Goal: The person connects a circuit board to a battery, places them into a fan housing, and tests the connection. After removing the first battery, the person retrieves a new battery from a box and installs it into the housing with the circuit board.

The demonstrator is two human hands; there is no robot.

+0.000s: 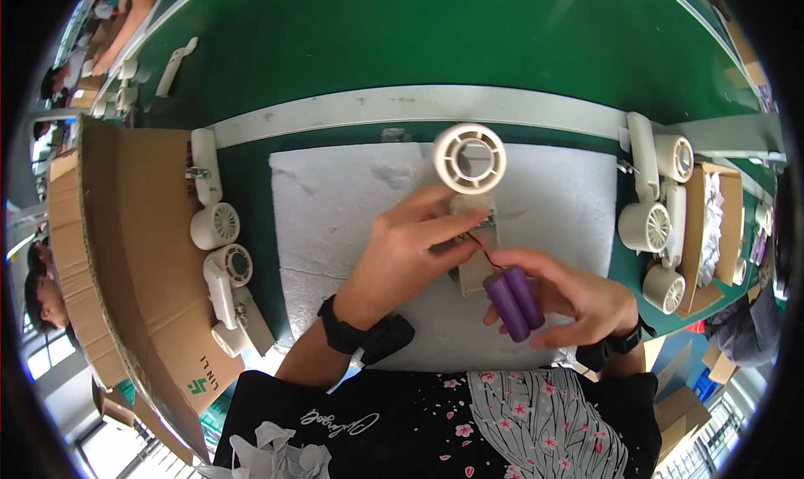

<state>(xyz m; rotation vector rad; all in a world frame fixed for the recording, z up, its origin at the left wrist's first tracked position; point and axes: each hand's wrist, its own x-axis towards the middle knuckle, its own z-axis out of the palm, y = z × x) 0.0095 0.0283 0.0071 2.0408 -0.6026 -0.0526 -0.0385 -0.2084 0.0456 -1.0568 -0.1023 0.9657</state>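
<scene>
A cream handheld fan (444, 162) lies over the white foam mat, its round head pointing away from me and its handle opened to show a small circuit board. My left hand (423, 238) is closed on the fan near the neck, fingertips by the board and the thin wires. Red and black wires (483, 248) run from there to a purple battery pack (514, 303) of two cylinders side by side. My right hand (578, 299) holds this pack between thumb and fingers, slightly above the mat. Part of the handle is hidden behind my hands.
The foam mat (327, 203) rests on a green table (377, 52) with a pale rail (419, 106) across it. More cream fans stand at the left (216, 226) and right (645, 228). A cardboard box (142, 228) is at far left, another (730, 219) at right.
</scene>
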